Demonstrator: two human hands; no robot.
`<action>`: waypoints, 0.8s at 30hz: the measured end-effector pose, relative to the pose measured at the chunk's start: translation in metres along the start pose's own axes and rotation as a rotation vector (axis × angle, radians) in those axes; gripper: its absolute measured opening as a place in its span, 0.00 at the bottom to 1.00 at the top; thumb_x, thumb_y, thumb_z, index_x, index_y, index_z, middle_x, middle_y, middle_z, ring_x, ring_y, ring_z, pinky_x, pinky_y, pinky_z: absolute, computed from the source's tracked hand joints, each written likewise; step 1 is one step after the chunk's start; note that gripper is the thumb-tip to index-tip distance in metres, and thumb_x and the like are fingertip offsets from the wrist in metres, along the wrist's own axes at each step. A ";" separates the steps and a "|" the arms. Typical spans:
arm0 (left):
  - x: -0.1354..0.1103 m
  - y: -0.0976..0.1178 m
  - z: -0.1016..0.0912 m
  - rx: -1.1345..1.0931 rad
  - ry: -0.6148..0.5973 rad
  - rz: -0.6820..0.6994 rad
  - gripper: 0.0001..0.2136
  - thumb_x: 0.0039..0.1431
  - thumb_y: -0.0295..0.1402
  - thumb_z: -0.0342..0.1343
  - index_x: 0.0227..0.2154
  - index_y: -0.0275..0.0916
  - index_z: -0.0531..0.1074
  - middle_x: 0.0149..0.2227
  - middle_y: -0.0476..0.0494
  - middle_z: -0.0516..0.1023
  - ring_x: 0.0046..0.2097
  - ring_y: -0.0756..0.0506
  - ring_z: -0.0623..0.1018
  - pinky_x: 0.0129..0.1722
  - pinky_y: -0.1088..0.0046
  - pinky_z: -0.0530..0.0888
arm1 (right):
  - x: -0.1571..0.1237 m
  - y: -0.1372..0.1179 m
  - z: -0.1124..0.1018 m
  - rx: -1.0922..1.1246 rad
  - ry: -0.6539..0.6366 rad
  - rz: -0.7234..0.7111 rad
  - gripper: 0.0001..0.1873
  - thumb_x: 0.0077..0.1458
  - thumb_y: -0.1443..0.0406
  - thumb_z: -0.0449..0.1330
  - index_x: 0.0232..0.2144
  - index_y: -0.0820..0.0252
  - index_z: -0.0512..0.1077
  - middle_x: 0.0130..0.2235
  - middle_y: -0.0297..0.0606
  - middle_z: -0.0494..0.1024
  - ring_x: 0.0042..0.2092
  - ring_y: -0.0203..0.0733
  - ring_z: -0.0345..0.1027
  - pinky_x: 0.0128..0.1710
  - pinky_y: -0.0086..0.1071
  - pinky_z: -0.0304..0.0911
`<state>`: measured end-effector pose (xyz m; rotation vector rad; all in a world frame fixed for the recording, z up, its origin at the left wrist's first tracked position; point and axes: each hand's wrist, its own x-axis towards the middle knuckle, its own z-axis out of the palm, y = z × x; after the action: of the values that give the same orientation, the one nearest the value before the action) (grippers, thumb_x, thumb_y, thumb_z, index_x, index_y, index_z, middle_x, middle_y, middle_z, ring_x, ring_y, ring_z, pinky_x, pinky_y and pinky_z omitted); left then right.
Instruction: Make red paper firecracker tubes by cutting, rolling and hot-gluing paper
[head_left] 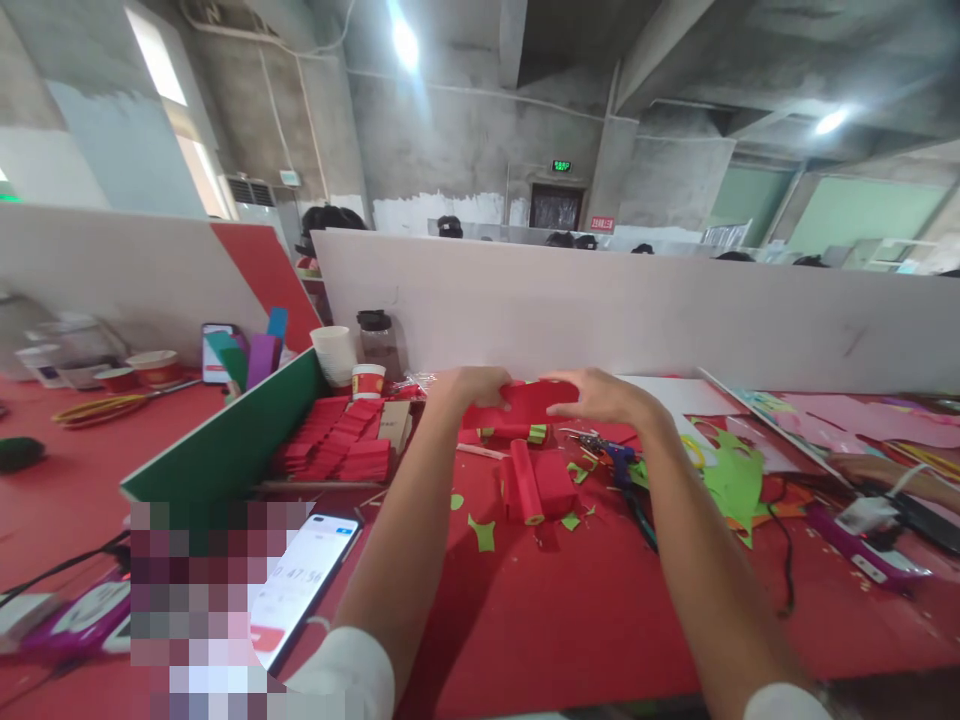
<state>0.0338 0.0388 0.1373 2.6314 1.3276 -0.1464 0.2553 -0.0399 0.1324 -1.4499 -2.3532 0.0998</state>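
A flat red piece, like paper or felt, (pixel 531 404) is held up above the far part of the red table. My left hand (pixel 480 388) grips its left end and my right hand (pixel 596 396) its right end, fingers curled over the edges. Just below and nearer to me lies a red roll (pixel 527 485) with a pale end, beside more red material (pixel 555 480). Small green scraps (pixel 484 533) are scattered around it. To the right, under my right forearm, rests a tool with a blue body (pixel 619 456) and a dark handle.
A green-walled box (pixel 217 425) at left holds stacked red pieces (pixel 334 445). A phone (pixel 307 580) showing a timer lies nearer. Behind stand paper cups (pixel 335 355), a bottle (pixel 379 345) and a white partition (pixel 600 310). Green cut sheets (pixel 727 475) and a purple power strip (pixel 866 550) lie right.
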 end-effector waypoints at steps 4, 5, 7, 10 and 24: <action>-0.003 0.019 -0.001 0.105 0.028 -0.040 0.15 0.51 0.38 0.56 0.42 0.43 0.75 0.42 0.38 0.80 0.37 0.41 0.78 0.37 0.67 0.71 | 0.016 -0.015 0.009 -0.315 -0.122 0.088 0.21 0.56 0.61 0.59 0.53 0.53 0.71 0.48 0.43 0.79 0.47 0.51 0.73 0.42 0.37 0.64; -0.005 0.024 -0.001 0.114 0.022 -0.031 0.14 0.52 0.37 0.55 0.41 0.42 0.76 0.41 0.37 0.80 0.37 0.40 0.78 0.37 0.67 0.71 | 0.020 -0.018 0.012 -0.346 -0.146 0.082 0.19 0.57 0.65 0.57 0.52 0.53 0.72 0.47 0.42 0.79 0.46 0.50 0.73 0.40 0.35 0.63; -0.009 0.030 -0.002 0.139 0.076 0.012 0.13 0.53 0.35 0.54 0.41 0.41 0.76 0.41 0.36 0.80 0.39 0.40 0.78 0.37 0.67 0.71 | 0.027 -0.021 0.017 -0.381 -0.186 0.051 0.18 0.56 0.71 0.55 0.48 0.53 0.72 0.46 0.41 0.79 0.45 0.48 0.74 0.37 0.33 0.61; -0.013 0.030 -0.005 0.114 0.119 0.062 0.15 0.57 0.39 0.51 0.43 0.40 0.75 0.42 0.36 0.80 0.41 0.41 0.78 0.38 0.69 0.71 | 0.030 -0.022 0.020 -0.427 -0.147 0.003 0.18 0.55 0.75 0.54 0.46 0.55 0.71 0.46 0.42 0.79 0.45 0.47 0.73 0.35 0.32 0.58; -0.016 -0.008 -0.010 -0.129 -0.023 0.239 0.32 0.59 0.56 0.38 0.57 0.42 0.66 0.53 0.42 0.75 0.53 0.40 0.72 0.52 0.68 0.65 | 0.028 -0.040 0.031 -0.552 0.047 -0.079 0.16 0.61 0.77 0.47 0.45 0.59 0.68 0.43 0.44 0.75 0.41 0.44 0.69 0.37 0.33 0.55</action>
<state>0.0180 0.0334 0.1483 2.6428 0.9700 -0.0536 0.1993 -0.0295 0.1215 -1.5555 -2.5088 -0.6442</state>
